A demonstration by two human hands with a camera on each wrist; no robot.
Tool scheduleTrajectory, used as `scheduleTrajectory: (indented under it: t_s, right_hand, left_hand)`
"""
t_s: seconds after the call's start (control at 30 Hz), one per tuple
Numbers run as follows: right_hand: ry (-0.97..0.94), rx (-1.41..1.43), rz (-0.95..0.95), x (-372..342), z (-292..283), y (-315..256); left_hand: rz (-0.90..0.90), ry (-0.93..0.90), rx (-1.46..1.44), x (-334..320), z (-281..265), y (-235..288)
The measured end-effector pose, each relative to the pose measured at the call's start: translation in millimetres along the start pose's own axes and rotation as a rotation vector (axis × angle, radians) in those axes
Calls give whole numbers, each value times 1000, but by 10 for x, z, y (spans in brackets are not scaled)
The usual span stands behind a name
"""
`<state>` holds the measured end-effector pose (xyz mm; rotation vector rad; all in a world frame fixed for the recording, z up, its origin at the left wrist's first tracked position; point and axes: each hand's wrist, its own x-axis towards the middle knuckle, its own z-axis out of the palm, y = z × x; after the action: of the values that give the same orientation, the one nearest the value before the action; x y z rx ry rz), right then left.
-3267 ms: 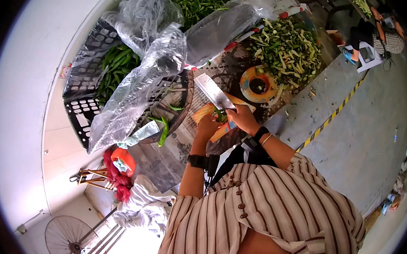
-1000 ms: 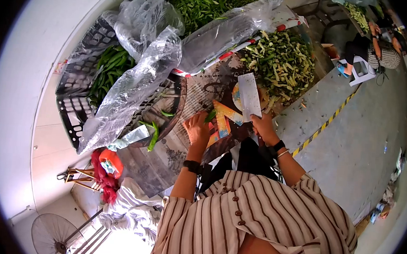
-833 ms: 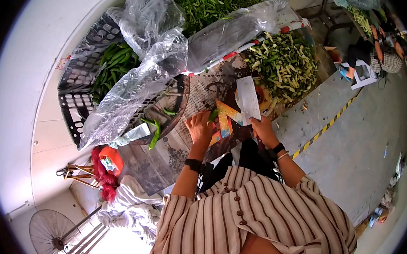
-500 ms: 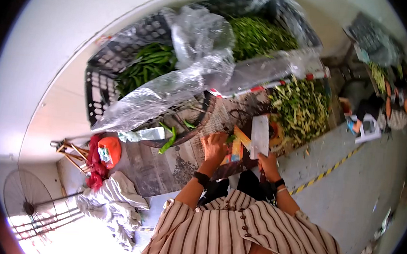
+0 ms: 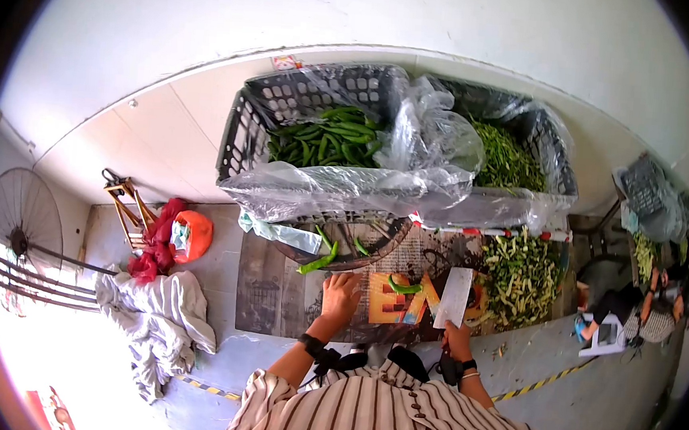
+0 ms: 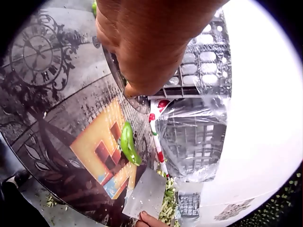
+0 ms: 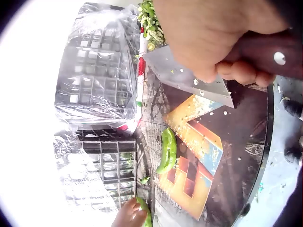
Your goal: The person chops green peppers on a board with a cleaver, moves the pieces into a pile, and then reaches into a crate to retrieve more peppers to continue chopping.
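Observation:
A green pepper (image 5: 404, 286) lies on the orange letters printed on the table, between the hands. My right hand (image 5: 457, 340) grips the dark handle of a cleaver (image 5: 454, 298), its broad blade near that pepper; the right wrist view shows the fingers curled round the handle (image 7: 265, 52). My left hand (image 5: 340, 299), fingers loosely bent, is over the table just below loose peppers (image 5: 318, 266). In the right wrist view its fingertips (image 7: 138, 215) overlap one pepper (image 7: 146, 218); whether they touch cannot be told. Chopped pepper (image 5: 522, 279) is piled at the right.
Two black crates stand behind, one with whole peppers (image 5: 330, 138), one with thin green peppers (image 5: 508, 156), plastic film (image 5: 346, 189) over their front. An orange bag (image 5: 191, 236) and grey cloth (image 5: 165, 318) lie at the left. Another person (image 5: 647, 316) sits far right.
The head view has turned and levelled. My left hand has moved left, away from the pepper on the printed letters and towards the loose peppers. My right hand keeps its grip on the cleaver.

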<state>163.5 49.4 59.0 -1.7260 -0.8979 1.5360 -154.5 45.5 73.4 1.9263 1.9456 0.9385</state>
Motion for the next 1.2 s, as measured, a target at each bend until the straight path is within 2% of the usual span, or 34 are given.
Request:
scheduleTrajectory:
  t_s: [0.2,0.3,0.37,0.4,0.5,0.57,0.6,0.73,0.8,0.97,1.2]
  right_hand:
    - [-24,-86,5,49,-54,105]
    - [-21,-23,-13,21,-13,55]
    - [20,-8,-57,-25,20,31]
    - [6,-83,-67,63,-53,167]
    - [15,-201,-88,-11,-42,56]
    - [20,-253,-130,7,-50,80]
    - [6,-303,-120,-24,-58,39]
    - [66,-183,-86,-72,16,-6]
    - [62,-161,-93,-74,9,11]
    - [66,-228,-93,-73,-21,39]
    - [106,-346,-74,-83,12,3]
  left_hand:
    - [-89,50,-3,-143,-214,-128]
    - [-96,19,-41,-204,-251,-140]
    - [-69,18,-40,-212,-249,-159]
    - [-24,28,-34,-200,-232,-204]
    - [65,61,-9,-133,-174,-194]
    - [23,13,-55,-21,-209,-20]
    - [16,-26,-73,-33,-185,56]
    - [131,-50,-129,54,109,273]
    - [201,-125,-187,49,272,357]
    - [296,-150,-163,172,557,503]
    - [309,-124,-113,231,873,500]
